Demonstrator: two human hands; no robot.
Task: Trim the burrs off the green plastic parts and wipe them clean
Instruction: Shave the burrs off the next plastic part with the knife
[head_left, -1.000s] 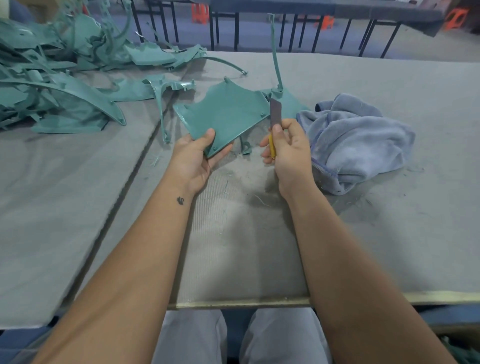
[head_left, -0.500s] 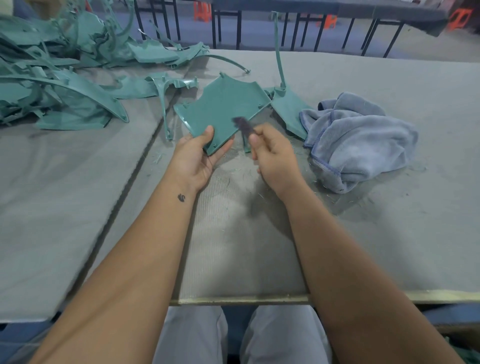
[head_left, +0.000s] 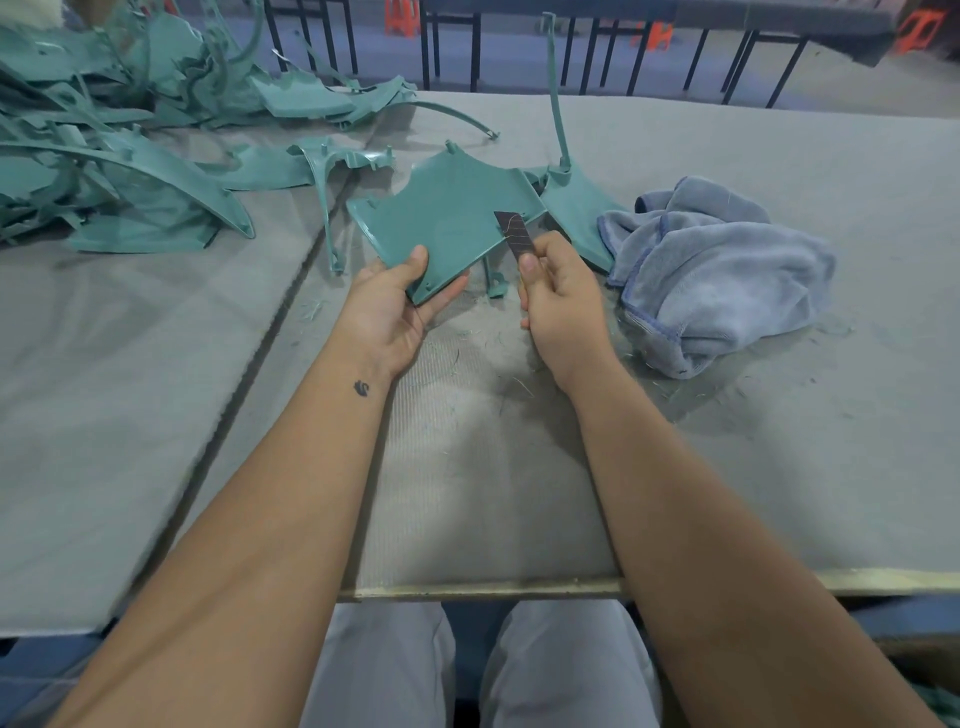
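grey felt table (head_left: 675, 467) carries shavings. left hand (head_left: 387, 306) pinches the green panel (head_left: 447, 223) by its near corner, lifted; right hand (head_left: 558, 301) grips a blade (head_left: 514, 234) that seems to touch its right edge. trimming step; next, a steady scrape along that edge.

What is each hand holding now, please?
Left hand: grips the green plastic panel by its near corner.
Right hand: grips the utility knife, blade against the panel's edge.

Smooth glossy plastic part (head_left: 447, 218), dull metal blade (head_left: 514, 236), fuzzy cloth (head_left: 722, 270).
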